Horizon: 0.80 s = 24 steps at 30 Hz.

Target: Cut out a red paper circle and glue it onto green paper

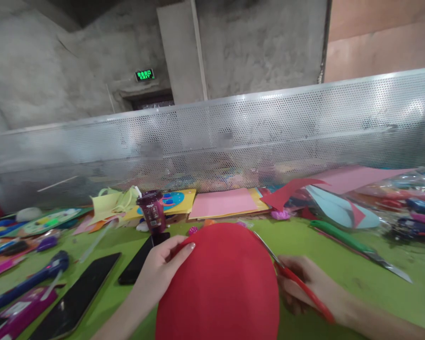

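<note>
A large red sheet of paper (223,283) with a rounded outline stands up in front of me above the green table. My left hand (166,264) pinches its upper left edge between thumb and fingers. My right hand (304,283) is wrapped around the red handles of a pair of scissors (299,283). The scissors' blades point up and left along the paper's right edge. How far the blades are apart is hard to make out. Behind the paper's top edge lies a small pink dotted ball (193,230).
Two black phones (78,293) lie to the left, beside a dark cup with a straw (151,211). Pink paper (223,202) and yellow sheets lie at the back. Green-handled scissors (357,245) rest on the right. A perforated metal divider (233,137) crosses behind the table.
</note>
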Tool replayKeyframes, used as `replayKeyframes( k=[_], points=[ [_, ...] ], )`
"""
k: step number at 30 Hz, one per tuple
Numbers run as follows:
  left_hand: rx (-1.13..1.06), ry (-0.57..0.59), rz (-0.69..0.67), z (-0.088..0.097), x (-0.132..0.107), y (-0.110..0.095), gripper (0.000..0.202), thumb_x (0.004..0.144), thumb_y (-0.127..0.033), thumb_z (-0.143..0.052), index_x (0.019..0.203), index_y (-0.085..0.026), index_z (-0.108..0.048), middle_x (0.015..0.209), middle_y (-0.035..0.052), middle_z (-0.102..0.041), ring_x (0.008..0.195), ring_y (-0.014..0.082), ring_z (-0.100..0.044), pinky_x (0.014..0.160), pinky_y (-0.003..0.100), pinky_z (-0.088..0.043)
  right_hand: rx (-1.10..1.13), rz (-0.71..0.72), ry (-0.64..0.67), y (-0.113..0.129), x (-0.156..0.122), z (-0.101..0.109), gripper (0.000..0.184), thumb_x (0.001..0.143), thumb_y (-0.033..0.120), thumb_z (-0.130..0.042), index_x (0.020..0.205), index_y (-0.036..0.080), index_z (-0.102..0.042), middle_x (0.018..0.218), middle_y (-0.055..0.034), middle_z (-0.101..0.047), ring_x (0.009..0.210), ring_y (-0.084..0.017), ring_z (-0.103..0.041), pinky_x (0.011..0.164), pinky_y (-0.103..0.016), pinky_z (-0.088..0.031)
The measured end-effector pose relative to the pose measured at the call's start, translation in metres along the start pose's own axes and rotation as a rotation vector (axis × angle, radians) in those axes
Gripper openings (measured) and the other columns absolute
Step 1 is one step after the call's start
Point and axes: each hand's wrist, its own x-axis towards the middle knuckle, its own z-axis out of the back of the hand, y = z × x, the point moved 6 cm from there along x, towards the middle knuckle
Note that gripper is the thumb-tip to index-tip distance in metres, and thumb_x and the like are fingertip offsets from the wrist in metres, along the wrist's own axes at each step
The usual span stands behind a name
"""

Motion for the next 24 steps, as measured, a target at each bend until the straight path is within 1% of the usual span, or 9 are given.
replayKeyframes(
  k=[3,6,9,13,19,24],
  points=[
    [-0.008,0.001,0.013,-0.0003,0.0002,0.0012,0.026,0.073,-0.043,-0.05,0.081,-0.02,-0.059,0.077,0.0014,-0.063,0.071,0.0185,-0.058,0.058,0.023,-0.043,-0.003,-0.005,0.0,-0.0012,0.0003,-0.0002,0.019,0.074,0.033,-0.045,0.062,0.017,-0.045,0.045,0.0045,-0.049,0.041,-0.009,-0.05,0.041,-0.017,-0.037],
    [0.006,-0.013,0.004,0.0005,0.0011,0.0013,0.025,0.072,-0.043,-0.051,0.079,-0.019,-0.059,0.076,0.0012,-0.063,0.073,0.0189,-0.058,0.058,0.023,-0.043,-0.003,-0.003,-0.004,-0.0021,0.0003,0.0001,0.018,0.074,0.032,-0.045,0.063,0.017,-0.046,0.046,0.0043,-0.05,0.043,-0.01,-0.052,0.04,-0.017,-0.037],
    [0.027,-0.017,-0.007,0.0011,0.0014,0.0008,0.025,0.073,-0.042,-0.051,0.078,-0.02,-0.059,0.076,0.001,-0.063,0.072,0.0188,-0.057,0.059,0.023,-0.043,0.014,0.001,0.017,-0.0029,0.0001,-0.0004,0.018,0.075,0.032,-0.045,0.066,0.017,-0.046,0.046,0.0039,-0.051,0.043,-0.01,-0.052,0.041,-0.018,-0.037],
    [0.035,-0.015,-0.001,0.0012,0.0007,0.0001,0.025,0.073,-0.043,-0.05,0.079,-0.02,-0.06,0.076,0.0003,-0.063,0.07,0.018,-0.057,0.059,0.023,-0.043,0.055,0.003,0.036,-0.0027,-0.0004,0.0001,0.02,0.073,0.033,-0.048,0.063,0.017,-0.044,0.046,0.0037,-0.051,0.043,-0.009,-0.051,0.042,-0.018,-0.038],
    [0.019,-0.009,0.015,0.0004,-0.0007,0.0006,0.029,0.072,-0.045,-0.05,0.079,-0.019,-0.06,0.077,0.0024,-0.064,0.071,0.0197,-0.058,0.059,0.024,-0.044,0.05,-0.014,0.036,-0.0023,-0.0008,0.0007,0.019,0.072,0.034,-0.049,0.065,0.017,-0.044,0.046,0.0043,-0.05,0.043,-0.009,-0.051,0.041,-0.017,-0.036],
    [0.019,-0.003,0.015,0.0001,-0.001,0.0015,0.026,0.072,-0.043,-0.05,0.079,-0.02,-0.06,0.076,0.0012,-0.064,0.07,0.0188,-0.059,0.059,0.024,-0.044,0.043,-0.024,0.034,-0.0068,0.0002,0.0005,0.017,0.073,0.033,-0.048,0.066,0.017,-0.045,0.047,0.0046,-0.049,0.044,-0.009,-0.051,0.041,-0.017,-0.036]
  ],
)
